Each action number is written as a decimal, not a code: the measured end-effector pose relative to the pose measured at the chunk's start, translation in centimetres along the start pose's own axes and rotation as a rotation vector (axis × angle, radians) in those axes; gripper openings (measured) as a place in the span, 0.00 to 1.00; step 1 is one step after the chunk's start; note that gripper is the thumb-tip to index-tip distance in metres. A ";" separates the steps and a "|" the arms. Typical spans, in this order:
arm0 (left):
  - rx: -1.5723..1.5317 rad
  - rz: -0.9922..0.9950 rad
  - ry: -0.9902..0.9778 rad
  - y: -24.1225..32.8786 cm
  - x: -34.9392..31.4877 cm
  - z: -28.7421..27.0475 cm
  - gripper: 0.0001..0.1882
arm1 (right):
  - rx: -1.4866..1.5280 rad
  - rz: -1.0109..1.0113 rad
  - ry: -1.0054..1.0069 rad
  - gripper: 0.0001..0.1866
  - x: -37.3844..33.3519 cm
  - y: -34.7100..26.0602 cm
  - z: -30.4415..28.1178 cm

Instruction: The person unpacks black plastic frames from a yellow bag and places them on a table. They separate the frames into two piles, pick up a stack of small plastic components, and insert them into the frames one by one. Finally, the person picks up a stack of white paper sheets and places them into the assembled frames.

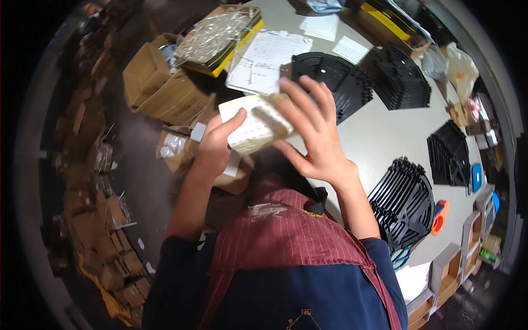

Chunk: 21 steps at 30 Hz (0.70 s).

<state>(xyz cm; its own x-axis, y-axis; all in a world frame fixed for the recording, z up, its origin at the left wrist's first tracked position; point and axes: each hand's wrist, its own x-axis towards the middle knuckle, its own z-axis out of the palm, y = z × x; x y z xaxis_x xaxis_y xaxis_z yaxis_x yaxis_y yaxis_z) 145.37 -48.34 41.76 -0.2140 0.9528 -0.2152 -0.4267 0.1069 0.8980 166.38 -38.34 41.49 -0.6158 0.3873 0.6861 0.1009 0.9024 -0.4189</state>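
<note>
My left hand (213, 147) grips a thick cream-white stack of printed sheets (256, 122), its thumb lying across the top face. The stack is tilted, held up in front of my chest near the table's left edge. At its right end, my right hand (318, 132) is raised with fingers spread and thumb apart. Its fingertips are slightly blurred and overlap the stack's right side, so I cannot tell whether they touch it. Just beyond that hand lies a fanned pile of black curved plastic parts (345, 82).
On the grey table (352, 137) sit more black part stacks (404, 203), written papers (269, 58) and an orange tape roll (439, 218). A tray of clear plastic pieces (220, 33) and an open cardboard box (165, 96) stand at the far left. Flattened cartons (118, 242) cover the left floor.
</note>
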 end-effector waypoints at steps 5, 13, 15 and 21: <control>-0.196 -0.395 -0.296 0.5 7.1 -0.7 0.27 | 0.038 0.144 -0.121 0.24 0.7 2.3 1.0; 0.534 0.012 -0.668 2.6 16.2 -4.4 0.33 | 0.170 0.748 0.077 0.11 1.2 4.5 5.7; 0.577 -0.009 -0.744 2.4 17.8 -4.7 0.19 | 0.212 0.834 0.058 0.11 2.2 4.7 7.0; 0.557 0.164 -0.477 0.8 23.3 -7.4 0.12 | -0.159 1.003 0.270 0.16 2.5 11.6 6.7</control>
<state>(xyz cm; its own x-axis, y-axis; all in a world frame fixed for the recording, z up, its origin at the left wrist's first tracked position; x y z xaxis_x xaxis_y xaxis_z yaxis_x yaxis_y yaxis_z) 133.54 -28.19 34.59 0.2212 0.9751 0.0136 0.1125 -0.0394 0.9929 160.78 -28.21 34.38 -0.0009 0.9825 0.1862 0.5822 0.1519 -0.7987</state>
